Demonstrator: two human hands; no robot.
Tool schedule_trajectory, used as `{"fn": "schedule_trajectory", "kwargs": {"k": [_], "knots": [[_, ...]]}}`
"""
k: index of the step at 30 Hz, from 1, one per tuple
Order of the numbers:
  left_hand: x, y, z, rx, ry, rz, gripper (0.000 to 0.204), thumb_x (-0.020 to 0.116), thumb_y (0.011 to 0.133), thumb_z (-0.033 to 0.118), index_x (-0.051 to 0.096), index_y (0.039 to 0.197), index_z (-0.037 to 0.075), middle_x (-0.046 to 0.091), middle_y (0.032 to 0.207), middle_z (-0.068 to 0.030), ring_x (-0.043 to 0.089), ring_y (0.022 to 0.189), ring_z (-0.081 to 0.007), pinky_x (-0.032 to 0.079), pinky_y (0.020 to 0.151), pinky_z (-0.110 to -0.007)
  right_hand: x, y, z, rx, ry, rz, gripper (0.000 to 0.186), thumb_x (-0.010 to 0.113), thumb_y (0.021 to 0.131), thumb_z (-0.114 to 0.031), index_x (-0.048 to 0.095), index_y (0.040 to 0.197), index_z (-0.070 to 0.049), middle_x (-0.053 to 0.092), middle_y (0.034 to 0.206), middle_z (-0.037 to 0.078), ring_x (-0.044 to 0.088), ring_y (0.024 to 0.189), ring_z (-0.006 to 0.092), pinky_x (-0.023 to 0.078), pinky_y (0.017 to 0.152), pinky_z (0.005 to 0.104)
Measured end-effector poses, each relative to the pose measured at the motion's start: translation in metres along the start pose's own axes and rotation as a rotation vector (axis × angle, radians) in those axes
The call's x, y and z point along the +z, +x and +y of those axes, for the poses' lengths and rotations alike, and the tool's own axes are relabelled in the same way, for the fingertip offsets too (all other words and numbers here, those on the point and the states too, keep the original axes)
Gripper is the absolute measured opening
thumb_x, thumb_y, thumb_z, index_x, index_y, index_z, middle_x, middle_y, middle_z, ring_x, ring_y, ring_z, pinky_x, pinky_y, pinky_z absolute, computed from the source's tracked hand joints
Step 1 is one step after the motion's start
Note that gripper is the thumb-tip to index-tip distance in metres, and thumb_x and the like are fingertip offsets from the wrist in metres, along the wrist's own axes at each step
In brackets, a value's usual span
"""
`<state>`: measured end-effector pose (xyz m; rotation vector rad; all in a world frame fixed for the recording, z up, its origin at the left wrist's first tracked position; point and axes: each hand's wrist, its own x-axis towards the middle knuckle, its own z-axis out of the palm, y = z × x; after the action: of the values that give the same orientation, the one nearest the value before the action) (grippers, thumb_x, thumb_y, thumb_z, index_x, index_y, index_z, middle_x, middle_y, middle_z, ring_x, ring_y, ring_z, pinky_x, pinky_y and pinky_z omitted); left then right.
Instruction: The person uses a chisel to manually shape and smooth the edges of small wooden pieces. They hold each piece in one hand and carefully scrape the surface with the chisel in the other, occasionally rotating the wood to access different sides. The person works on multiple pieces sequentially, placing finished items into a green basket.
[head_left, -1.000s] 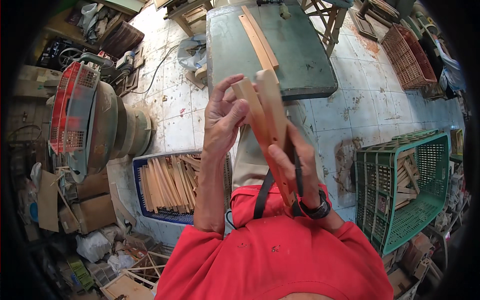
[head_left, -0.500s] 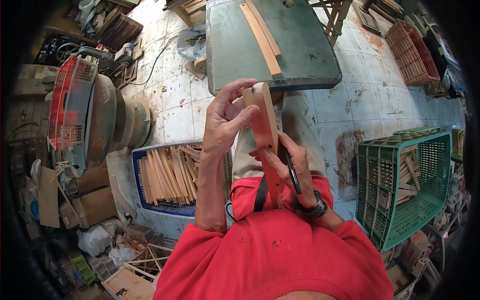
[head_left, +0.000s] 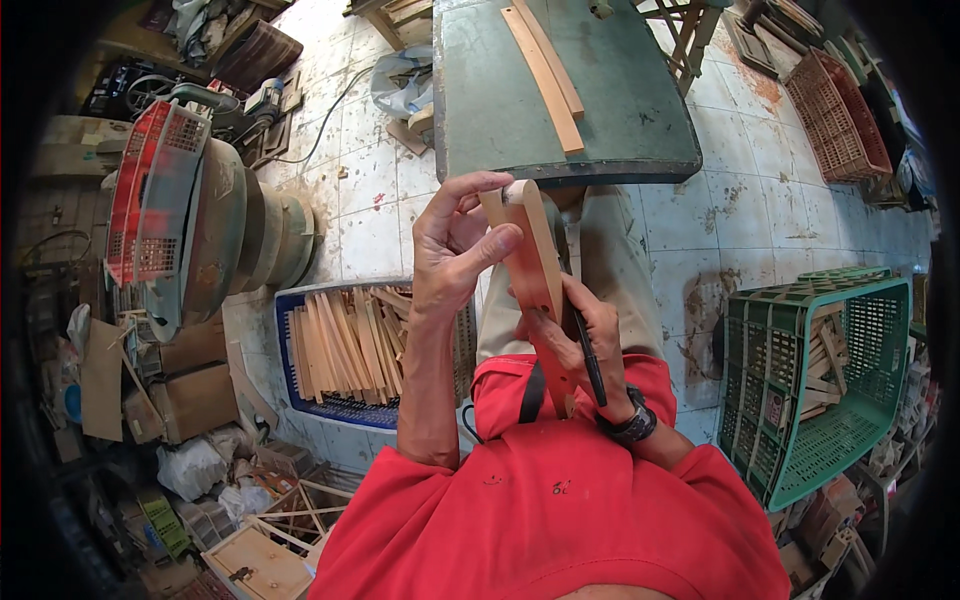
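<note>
My left hand (head_left: 455, 240) grips the upper end of two wooden pieces (head_left: 535, 245) pressed side by side, its fingers at the top and its thumb against the side. My right hand (head_left: 590, 330) holds the lower part of the pieces along with a black pen (head_left: 594, 372). The wood has small holes along it and stands almost vertical in the view, in front of my body. Two loose wooden slats (head_left: 550, 90) lie on the green table (head_left: 640, 120) beyond my hands.
A blue crate (head_left: 300, 405) full of slats sits low left, a green crate (head_left: 800, 480) with offcuts right, a red-brown basket (head_left: 840, 120) farther back. A machine (head_left: 215, 215) with a red basket on it stands left. Cardboard (head_left: 195, 400) and clutter line the lower left.
The two wooden pieces have come together from a slightly splayed position into one aligned bundle. Both hands have shifted a little, the left lower than a second ago, still gripping the wood.
</note>
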<state>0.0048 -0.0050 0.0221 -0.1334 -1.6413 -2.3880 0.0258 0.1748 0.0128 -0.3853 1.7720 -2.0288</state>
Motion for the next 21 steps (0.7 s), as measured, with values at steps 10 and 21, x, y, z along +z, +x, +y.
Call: {"fn": "schedule_trajectory", "kwargs": {"k": [10,21], "knots": [[0.001,0.003,0.000,-0.073,-0.106,0.009,0.043,0.074,0.081,-0.003,0.059,0.122,0.001,0.064,0.112,-0.0100,0.062,0.102,-0.0150,0.051,0.089,-0.029,0.000,-0.002,0.008,0.021,0.039,0.005,0.027,0.065,0.092,-0.016,0.060,0.111,0.001,0.066,0.074,0.006,0.061,0.064,0.0106,0.049,0.061,0.0258],[-0.003,0.003,-0.005,-0.085,-0.193,-0.021,0.041,0.072,0.083,-0.004,0.058,0.121,0.001,0.065,0.109,-0.0106,0.064,0.100,-0.0153,0.053,0.086,-0.029,-0.020,0.009,0.020,0.288,0.567,-0.284,0.057,0.066,0.091,-0.036,0.052,0.128,0.005,0.066,0.110,0.022,0.067,0.084,0.0209,0.056,0.078,0.0326]]}}
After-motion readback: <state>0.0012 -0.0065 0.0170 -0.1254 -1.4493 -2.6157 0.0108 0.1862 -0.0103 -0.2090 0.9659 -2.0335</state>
